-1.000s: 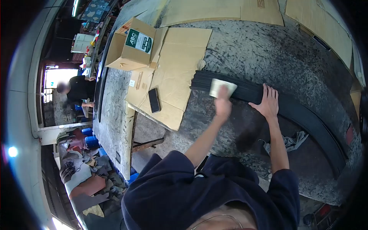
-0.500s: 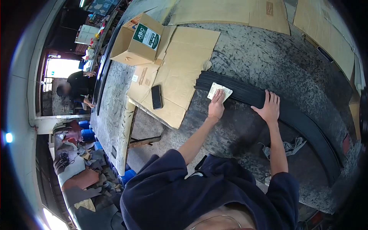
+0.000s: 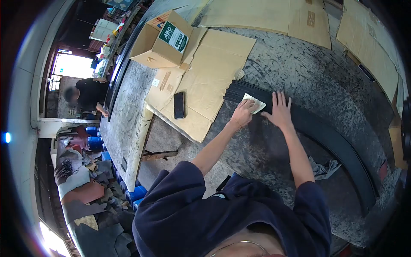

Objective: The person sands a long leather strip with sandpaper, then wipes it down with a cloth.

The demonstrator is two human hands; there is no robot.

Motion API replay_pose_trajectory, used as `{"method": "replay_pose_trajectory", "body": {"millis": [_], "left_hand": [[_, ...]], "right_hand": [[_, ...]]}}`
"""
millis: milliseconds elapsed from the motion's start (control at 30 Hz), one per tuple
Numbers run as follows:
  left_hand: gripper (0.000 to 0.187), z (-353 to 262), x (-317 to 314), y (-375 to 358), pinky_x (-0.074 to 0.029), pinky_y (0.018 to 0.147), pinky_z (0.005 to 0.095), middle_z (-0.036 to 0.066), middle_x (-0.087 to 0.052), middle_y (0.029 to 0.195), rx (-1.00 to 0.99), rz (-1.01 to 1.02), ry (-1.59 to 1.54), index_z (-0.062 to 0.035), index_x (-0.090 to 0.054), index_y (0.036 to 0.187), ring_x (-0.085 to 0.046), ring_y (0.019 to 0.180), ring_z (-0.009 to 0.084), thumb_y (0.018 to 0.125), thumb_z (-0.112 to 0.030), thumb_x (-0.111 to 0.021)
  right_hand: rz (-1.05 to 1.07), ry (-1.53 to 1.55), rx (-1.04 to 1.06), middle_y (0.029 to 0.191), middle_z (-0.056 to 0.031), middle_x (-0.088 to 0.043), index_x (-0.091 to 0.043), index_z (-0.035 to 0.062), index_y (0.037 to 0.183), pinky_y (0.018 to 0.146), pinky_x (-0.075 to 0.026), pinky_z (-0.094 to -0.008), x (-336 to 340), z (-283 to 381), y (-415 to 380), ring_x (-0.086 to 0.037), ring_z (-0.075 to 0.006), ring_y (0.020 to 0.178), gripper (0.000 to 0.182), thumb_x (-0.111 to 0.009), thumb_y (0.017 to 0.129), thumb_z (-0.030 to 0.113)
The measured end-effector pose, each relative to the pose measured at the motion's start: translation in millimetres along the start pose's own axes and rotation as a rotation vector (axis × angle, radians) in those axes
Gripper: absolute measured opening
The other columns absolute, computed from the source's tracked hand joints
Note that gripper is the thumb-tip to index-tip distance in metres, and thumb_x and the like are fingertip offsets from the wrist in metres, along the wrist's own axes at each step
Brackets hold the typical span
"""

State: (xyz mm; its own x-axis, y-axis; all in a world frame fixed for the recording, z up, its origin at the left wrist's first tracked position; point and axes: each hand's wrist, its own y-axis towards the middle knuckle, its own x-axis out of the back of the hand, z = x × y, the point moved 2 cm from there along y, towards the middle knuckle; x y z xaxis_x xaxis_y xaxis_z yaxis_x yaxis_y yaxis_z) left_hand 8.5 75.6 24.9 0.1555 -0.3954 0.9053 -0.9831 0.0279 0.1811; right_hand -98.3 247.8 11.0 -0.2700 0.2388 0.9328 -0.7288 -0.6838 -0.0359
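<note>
A bundle of long black strips (image 3: 329, 133) lies in a curve across the worn table, its loose ends fanned at the left near a cardboard sheet. Pressed on the strips near those ends is a pale, squarish pad (image 3: 255, 103), which may be a folded cloth. My left hand (image 3: 243, 113) grips its near edge, fingers closed over it. Just to the right, my right hand (image 3: 280, 112) rests on the strips with fingers spread and thumb pointing toward the pad. Part of the bundle is hidden under both hands.
A phone (image 3: 180, 105) lies on the flat cardboard (image 3: 222, 55), with an open carton (image 3: 158, 53) behind it. A crumpled grey cloth (image 3: 324, 168) sits inside the strips' curve. At the far left, another person (image 3: 92, 92) stands by the table; hide-like scraps (image 3: 87, 192) are piled lower left.
My right hand has slid left along the strips, closer to my left hand. The pad is now more tilted under my left fingers. The whole view has shifted slightly.
</note>
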Motion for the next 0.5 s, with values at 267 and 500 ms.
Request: {"method": "replay_pose_trajectory", "body": {"millis": [267,500], "left_hand": [[0.063,-7,-20,-2,-0.035,0.117,0.0426,0.02,-0.047,0.147,0.117,-0.136,-0.031,0.0008,-0.054,0.134,-0.041,0.14,0.0354,0.072,0.012,-0.053],[0.061,72,-18,-16,-0.029,0.12,0.0423,0.022,-0.046,0.148,0.348,-0.027,0.112,0.0026,-0.048,0.141,-0.038,0.142,0.0362,0.081,0.006,-0.051]], "right_hand": [[-0.094,-0.106,0.01,0.154,-0.0191,-0.036,-0.03,-0.0032,0.151,0.119,-0.023,-0.0541,-11,11,-8,-0.031,-0.0333,0.144,0.102,-0.071,0.08,0.058],[-0.076,0.009,-0.025,0.155,-0.0177,-0.035,-0.022,-0.006,0.152,0.12,-0.022,-0.0513,-14,6,-9,-0.032,-0.03,0.145,0.108,-0.079,0.077,0.047]]}}
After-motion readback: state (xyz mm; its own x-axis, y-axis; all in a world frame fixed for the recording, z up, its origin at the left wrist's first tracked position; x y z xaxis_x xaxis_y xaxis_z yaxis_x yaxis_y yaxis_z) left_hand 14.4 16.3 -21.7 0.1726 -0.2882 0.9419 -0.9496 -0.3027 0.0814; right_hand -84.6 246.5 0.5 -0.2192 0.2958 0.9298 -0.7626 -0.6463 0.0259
